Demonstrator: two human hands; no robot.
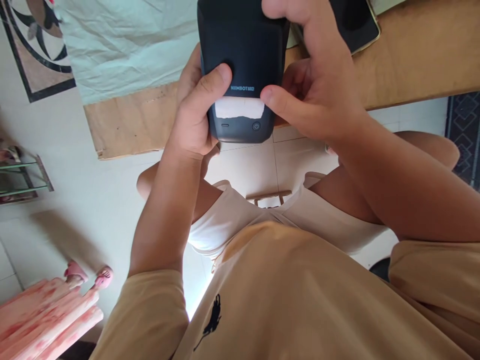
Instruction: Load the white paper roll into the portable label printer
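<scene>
A black label printer (242, 55) marked NIIMBOT is held up in front of me, above the table's near edge. White paper (239, 107) with an uneven lower edge shows at its slot, over a small dash-shaped mark and a power button (256, 126). My left hand (200, 102) wraps the printer's left side, its thumb lying on the front face. At the right side is my right hand (318, 75); its thumb tip touches the casing by the paper's right end, and another finger rests on the upper right corner. The printer's top is cut off by the frame.
A wooden table (412, 55) carries a pale green cloth (123, 45) at left and a dark phone (354, 22) at upper right. Below left stands another person in pink slippers (103, 276). A green-railed rack (24, 177) is at far left, a dark patterned mat (465, 135) at right.
</scene>
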